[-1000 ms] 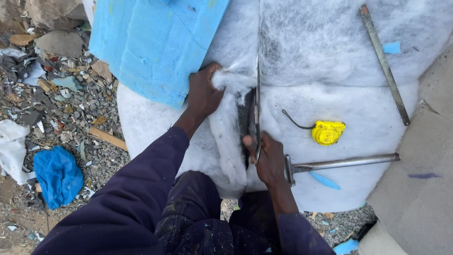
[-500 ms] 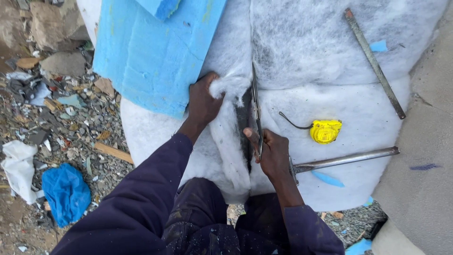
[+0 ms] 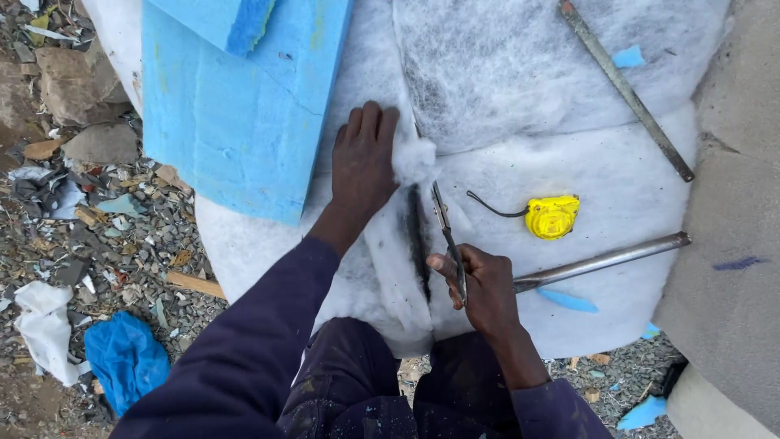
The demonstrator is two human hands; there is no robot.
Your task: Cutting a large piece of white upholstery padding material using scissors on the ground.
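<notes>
No packages, labels, signs or screens appear anywhere in this view of the work area; nothing here carries a printed or displayed surface.

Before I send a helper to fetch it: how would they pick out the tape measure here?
Start at the white fibre wadding sheet spread over the ground. Just beyond the right hand, which works scissors along a cut, the tape measure lies above a long metal bar. It is the only bright yellow thing there, small and rounded, with a dark cord trailing left.
</notes>
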